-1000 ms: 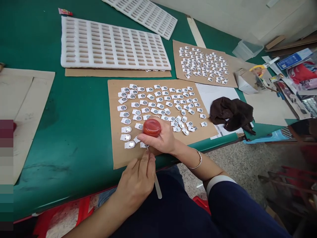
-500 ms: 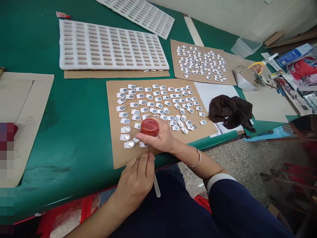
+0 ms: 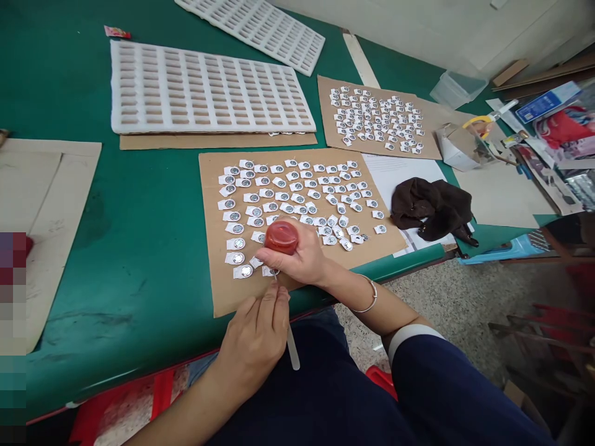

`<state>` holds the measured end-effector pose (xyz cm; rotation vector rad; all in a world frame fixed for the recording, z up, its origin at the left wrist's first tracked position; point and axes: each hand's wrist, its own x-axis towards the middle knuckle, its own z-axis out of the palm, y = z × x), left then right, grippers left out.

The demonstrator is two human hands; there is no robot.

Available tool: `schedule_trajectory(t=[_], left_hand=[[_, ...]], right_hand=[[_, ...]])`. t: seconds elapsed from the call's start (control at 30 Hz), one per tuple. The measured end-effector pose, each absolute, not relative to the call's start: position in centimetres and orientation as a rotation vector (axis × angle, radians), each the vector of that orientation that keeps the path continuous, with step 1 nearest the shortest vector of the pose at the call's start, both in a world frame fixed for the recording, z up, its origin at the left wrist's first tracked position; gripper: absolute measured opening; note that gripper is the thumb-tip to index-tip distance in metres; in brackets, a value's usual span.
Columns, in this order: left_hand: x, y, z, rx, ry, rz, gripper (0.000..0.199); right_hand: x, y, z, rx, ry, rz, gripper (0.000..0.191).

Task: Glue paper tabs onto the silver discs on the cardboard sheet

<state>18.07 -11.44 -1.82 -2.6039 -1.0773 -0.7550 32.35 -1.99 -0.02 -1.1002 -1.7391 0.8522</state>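
Observation:
My right hand (image 3: 304, 254) is closed around a red-brown, see-through bottle (image 3: 281, 238), its round base facing up. Whatever lies at the bottle's lower end is hidden behind the hand. Just below, the fingers of my left hand (image 3: 260, 328) pinch a slim, pale tool with a flat rounded end (image 3: 293, 352); its kind is not clear. The tool's thin tip touches or almost touches a small white tag with a round dark print (image 3: 268, 271). Many similar tags lie in rough rows on a brown cardboard sheet (image 3: 222, 297) under both hands.
A white slotted foam tray (image 3: 209, 93) lies behind the sheet, a second foam tray (image 3: 260, 28) beyond it. Further right are another cardboard sheet with tags (image 3: 328, 118), a dark brown cloth (image 3: 430, 207), a clear plastic box (image 3: 458, 87) and yellow-handled scissors (image 3: 481, 124).
The view has shifted very slightly. Both hands, the bottle and the tool keep practically the same position over the same tag.

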Motion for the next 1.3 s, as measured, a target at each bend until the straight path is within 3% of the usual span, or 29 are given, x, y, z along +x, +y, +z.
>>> schedule_trajectory(t=[0.27,0.63,1.3], left_hand=[[18.0,-11.5,-2.0,-2.647,-1.107,-0.8,0.027],[17.9,-11.2,-1.3,-2.647,-1.068,-0.726,0.023],[17.3,-10.3,-0.6,-2.761,-1.077,-0.898,0.016]], right_hand=[[32.3,-2.0,-0.2,-1.104,-1.745,0.865,0.034],[32.4,-1.9,-0.4,-1.074,-1.739,0.752,0.03],[32.6,-2.1,-0.6,-0.978,-1.756,0.514,0.03]])
